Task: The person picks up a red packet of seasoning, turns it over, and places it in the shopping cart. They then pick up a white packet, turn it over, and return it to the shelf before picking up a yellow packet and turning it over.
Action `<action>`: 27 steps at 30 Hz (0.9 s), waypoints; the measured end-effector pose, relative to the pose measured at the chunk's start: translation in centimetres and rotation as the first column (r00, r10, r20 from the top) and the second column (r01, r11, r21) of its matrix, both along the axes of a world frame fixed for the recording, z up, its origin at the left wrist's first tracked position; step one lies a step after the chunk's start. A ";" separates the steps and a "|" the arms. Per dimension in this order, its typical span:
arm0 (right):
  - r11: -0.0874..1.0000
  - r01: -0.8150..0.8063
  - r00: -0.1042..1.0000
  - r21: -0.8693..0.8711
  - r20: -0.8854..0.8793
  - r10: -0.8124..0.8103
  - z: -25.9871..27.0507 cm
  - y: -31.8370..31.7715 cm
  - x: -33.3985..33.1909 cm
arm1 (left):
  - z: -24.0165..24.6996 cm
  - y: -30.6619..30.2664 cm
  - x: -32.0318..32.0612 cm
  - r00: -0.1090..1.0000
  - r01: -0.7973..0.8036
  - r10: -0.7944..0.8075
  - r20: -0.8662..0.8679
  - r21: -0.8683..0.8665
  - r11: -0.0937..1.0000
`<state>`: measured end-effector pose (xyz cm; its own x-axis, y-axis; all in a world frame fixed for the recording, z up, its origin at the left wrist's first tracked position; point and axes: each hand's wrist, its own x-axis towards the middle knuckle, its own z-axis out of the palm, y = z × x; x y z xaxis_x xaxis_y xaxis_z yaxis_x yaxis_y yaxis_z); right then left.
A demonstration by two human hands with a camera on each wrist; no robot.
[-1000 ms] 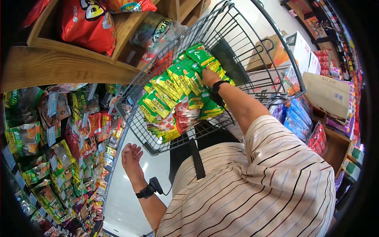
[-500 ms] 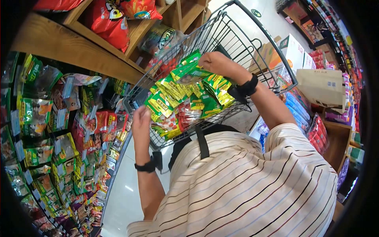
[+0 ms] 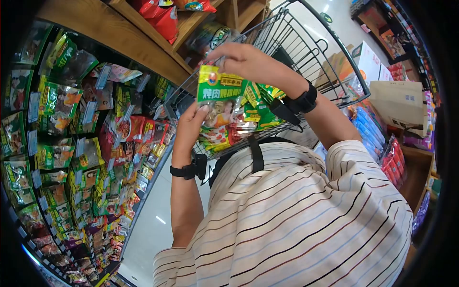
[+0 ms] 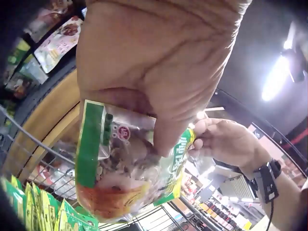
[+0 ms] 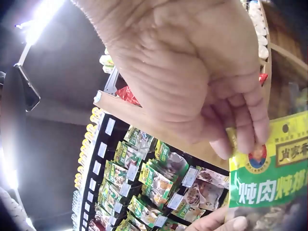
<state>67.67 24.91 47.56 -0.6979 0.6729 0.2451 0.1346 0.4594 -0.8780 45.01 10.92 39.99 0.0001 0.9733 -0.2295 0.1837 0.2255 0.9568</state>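
Note:
A green and yellow seasoning packet [image 3: 221,91] with a clear lower window is held up over the shopping cart [image 3: 356,91]. My left hand [image 3: 189,122] pinches its lower left corner, thumb on the front. At the packet's top edge are the curled fingers of my right hand [image 3: 256,64], gripping it in the right wrist view. Dried pieces show through the packet's window [image 4: 139,163] in the left wrist view. Below, more green and yellow packets [image 3: 265,110] lie heaped in the cart, beside red and white packs [image 3: 224,136].
Hanging packets with price tags fill the rack [image 3: 57,158] on the left. Wooden shelves [image 3: 124,24] with red snack bags [image 3: 160,19] stand behind the cart. To the right are a cardboard box [image 3: 399,107] and blue packs [image 3: 368,131].
My right hand has lifted the seasoning packet out of the heap in the cart and brought it leftward. My left hand has come up from beside the cart and taken hold of the packet's corner.

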 end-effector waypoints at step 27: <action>0.622 -0.062 0.987 -0.781 0.043 0.152 -5.9 -4.3 -2.0 | -0.4 -3.5 0.5 0.687 -0.323 0.366 0.627 -0.188 0.928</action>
<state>65.68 20.64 41.62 -0.7662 0.5009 -0.4026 0.2321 -0.3684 -0.9002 45.50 7.46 39.55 -0.1647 0.9196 -0.3567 -0.5691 0.2068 0.7958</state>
